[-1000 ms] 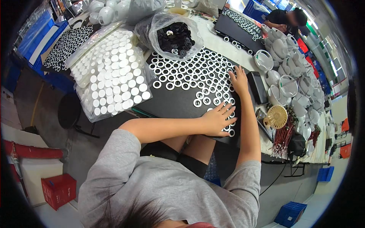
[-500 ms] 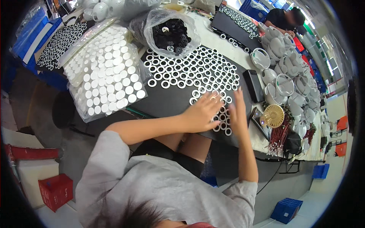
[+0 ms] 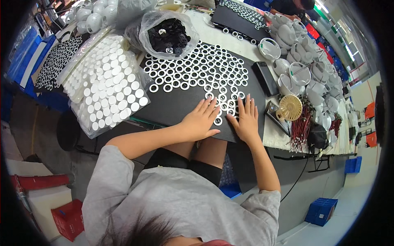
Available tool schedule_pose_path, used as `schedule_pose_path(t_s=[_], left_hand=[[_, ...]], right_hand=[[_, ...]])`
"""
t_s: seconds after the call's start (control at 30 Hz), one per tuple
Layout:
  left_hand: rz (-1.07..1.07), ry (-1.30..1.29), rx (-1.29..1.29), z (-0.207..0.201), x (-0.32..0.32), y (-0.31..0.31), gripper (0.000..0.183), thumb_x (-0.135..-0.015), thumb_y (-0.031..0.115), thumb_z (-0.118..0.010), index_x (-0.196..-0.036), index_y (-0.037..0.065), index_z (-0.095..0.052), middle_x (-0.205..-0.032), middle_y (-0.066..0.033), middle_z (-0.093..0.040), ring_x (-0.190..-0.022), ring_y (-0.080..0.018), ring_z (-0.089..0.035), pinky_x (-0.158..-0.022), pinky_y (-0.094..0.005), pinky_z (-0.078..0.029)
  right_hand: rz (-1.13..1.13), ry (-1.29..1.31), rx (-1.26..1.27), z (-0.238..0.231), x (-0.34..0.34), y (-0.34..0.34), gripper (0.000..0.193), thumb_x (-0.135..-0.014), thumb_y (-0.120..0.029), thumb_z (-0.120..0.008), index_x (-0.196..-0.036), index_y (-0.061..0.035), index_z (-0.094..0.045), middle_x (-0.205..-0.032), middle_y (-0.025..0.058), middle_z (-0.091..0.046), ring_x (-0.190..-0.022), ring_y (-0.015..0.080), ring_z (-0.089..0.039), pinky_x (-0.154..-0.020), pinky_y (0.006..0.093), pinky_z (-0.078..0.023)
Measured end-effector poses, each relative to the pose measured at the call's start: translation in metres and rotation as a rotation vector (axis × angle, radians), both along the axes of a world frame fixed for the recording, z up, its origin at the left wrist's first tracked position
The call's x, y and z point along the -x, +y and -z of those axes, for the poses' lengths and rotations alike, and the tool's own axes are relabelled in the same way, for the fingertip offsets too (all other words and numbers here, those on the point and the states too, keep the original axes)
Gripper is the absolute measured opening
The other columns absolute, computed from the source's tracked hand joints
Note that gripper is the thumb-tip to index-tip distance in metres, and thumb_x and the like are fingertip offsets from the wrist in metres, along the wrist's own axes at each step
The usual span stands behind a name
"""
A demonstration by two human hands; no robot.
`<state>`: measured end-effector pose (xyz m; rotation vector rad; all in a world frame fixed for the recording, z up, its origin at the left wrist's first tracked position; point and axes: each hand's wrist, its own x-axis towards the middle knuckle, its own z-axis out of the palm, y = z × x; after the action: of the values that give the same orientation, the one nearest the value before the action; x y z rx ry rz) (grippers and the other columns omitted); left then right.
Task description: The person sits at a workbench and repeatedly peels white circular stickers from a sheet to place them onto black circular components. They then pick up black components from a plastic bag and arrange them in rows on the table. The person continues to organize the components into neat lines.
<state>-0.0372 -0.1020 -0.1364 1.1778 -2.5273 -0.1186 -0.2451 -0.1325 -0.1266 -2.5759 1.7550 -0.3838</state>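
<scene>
White rings with dark centres lie close together over a black board on the table. A narrower group of them runs toward me between my hands. My left hand lies flat at the left side of that group, fingers stretched forward and touching or close to the rings. At its right side, my right hand is flat too, fingers pointing away from me and thumb out toward the rings. Neither hand grips anything. Some rings may be hidden under the fingers.
Left of the board lies a clear plastic sheet with white round discs. Behind it stands a plastic bag of black parts. To the right are a black box, a gold-coloured small fan and piled white housings. A co-worker sits far right.
My hands have come down and nearer to me, one on each side of the narrow group. Its rings now sit closer together and farther left. The whole view has shifted slightly.
</scene>
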Motion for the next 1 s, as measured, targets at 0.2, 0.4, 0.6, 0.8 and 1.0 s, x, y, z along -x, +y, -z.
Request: schedule_pose_path(t_s=[0.2,0.4,0.6,0.8,1.0], left_hand=[[0.071,0.016,0.052,0.005,0.023,-0.006,0.072,-0.083,0.046,-0.049,-0.128,-0.008,-0.031,-0.134,-0.0322,-0.024,-0.127,-0.0434,-0.022,-0.104,-0.0489,-0.021],[0.092,0.070,0.063,0.007,0.039,-0.017,0.071,-0.084,0.045,-0.048,-0.129,-0.008,-0.030,-0.134,-0.0322,-0.024,-0.127,-0.0428,-0.022,-0.105,-0.0479,-0.018],[0.090,0.098,0.072,0.006,0.039,-0.019,0.071,-0.084,0.044,-0.049,-0.129,-0.007,-0.030,-0.135,-0.0316,-0.023,-0.127,-0.0426,-0.023,-0.105,-0.0473,-0.018],[0.087,0.094,0.025,-0.002,0.038,-0.017,0.071,-0.084,0.045,-0.049,-0.129,-0.006,-0.031,-0.136,-0.0309,-0.022,-0.128,-0.0423,-0.021,-0.105,-0.0470,-0.018],[0.091,0.121,0.025,0.000,0.040,-0.016,0.070,-0.083,0.044,-0.051,-0.129,-0.005,-0.031,-0.135,-0.0309,-0.023,-0.128,-0.0414,-0.022,-0.106,-0.0460,-0.018]], right_hand=[[-0.041,-0.141,0.050,0.008,0.019,-0.040,0.063,-0.083,-0.040,-0.052,-0.130,-0.0027,-0.034,-0.138,0.0262,-0.023,-0.128,0.0400,-0.023,-0.103,0.0447,-0.021],[-0.070,-0.317,0.162,0.015,0.022,-0.086,0.052,-0.086,-0.031,-0.050,-0.126,-0.0011,-0.038,-0.134,0.0279,-0.029,-0.125,0.0401,-0.029,-0.102,0.0440,-0.024],[0.264,-0.234,0.179,-0.008,0.041,-0.152,0.044,-0.073,-0.015,-0.053,-0.113,0.0012,-0.044,-0.120,0.0273,-0.046,-0.114,0.0395,-0.042,-0.095,0.0474,-0.032],[0.606,-0.002,-0.159,-0.032,0.040,-0.181,0.071,-0.066,-0.031,-0.062,-0.126,-0.0066,-0.033,-0.120,0.0223,-0.048,-0.114,0.0390,-0.044,-0.095,0.0496,-0.030],[0.623,-0.071,-0.139,-0.030,0.049,-0.186,0.093,-0.060,-0.040,-0.069,-0.135,-0.0103,-0.024,-0.118,0.0215,-0.051,-0.112,0.0363,-0.047,-0.093,0.0504,-0.032]])
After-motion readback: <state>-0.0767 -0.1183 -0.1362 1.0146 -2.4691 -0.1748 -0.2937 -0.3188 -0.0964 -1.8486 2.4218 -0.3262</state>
